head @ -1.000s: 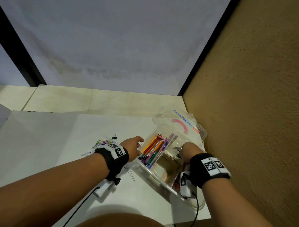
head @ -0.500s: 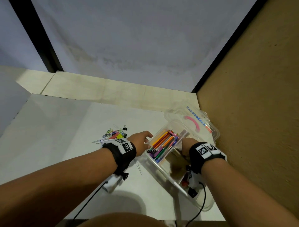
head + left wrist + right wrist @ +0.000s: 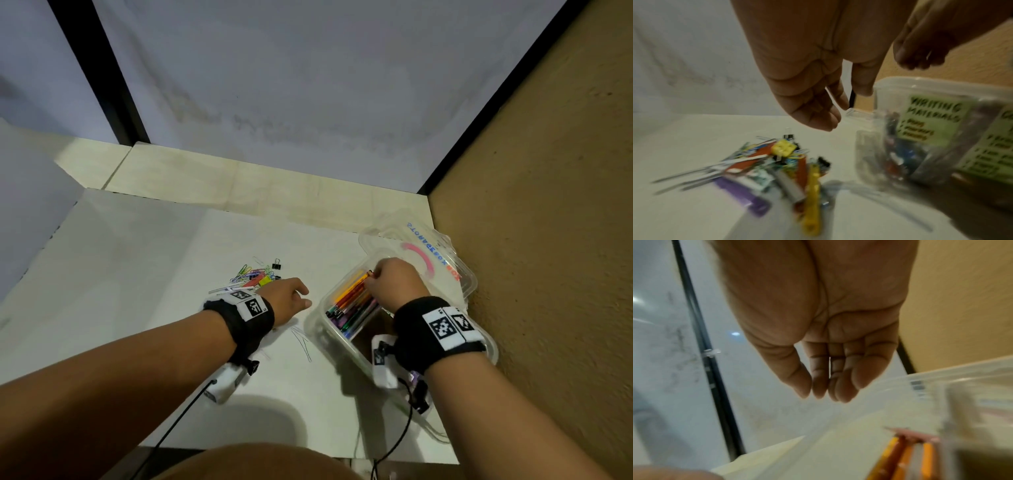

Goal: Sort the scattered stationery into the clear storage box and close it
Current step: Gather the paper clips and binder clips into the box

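Observation:
The clear storage box (image 3: 324,325) stands open at the table's right, its pen compartment full of coloured pens and pencils (image 3: 349,303). My right hand (image 3: 373,281) hovers over the far end of those pens, fingertips beside a pencil end. The right wrist view shows the right hand (image 3: 828,391) with straight fingers, holding nothing, above orange pencils (image 3: 900,459). My left hand (image 3: 303,298) hangs just left of the box. In the left wrist view the left hand (image 3: 818,113) is relaxed and empty above the scattered stationery (image 3: 781,162). Green labels (image 3: 931,120) show through the box wall.
The box's clear lid (image 3: 424,246), with pink and blue print, lies behind the box against the brown wall (image 3: 548,240). A pile of paper clips, binder clips and erasers (image 3: 255,274) lies left of the box. Thin loose staples or leads (image 3: 301,339) lie near the box's front corner.
My right hand rose from the middle compartment and moved forward over the pens' far end. My left hand drew a little left, away from the box's edge.

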`<action>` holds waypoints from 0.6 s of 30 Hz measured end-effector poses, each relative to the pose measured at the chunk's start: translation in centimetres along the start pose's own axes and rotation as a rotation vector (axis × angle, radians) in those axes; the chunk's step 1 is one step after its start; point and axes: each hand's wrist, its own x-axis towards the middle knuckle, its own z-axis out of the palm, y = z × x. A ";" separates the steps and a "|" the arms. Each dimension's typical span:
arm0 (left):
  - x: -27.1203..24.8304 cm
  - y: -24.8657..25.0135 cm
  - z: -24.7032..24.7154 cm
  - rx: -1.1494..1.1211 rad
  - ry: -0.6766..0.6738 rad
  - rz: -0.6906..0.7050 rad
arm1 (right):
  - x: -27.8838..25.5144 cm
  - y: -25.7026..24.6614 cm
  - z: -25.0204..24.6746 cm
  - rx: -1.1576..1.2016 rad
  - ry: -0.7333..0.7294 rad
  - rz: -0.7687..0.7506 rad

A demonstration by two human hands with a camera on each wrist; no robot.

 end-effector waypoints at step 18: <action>-1.6 -13.1 -3.2 0.401 -0.013 -0.154 | -0.1 -9.9 15.3 -0.095 -0.360 -0.294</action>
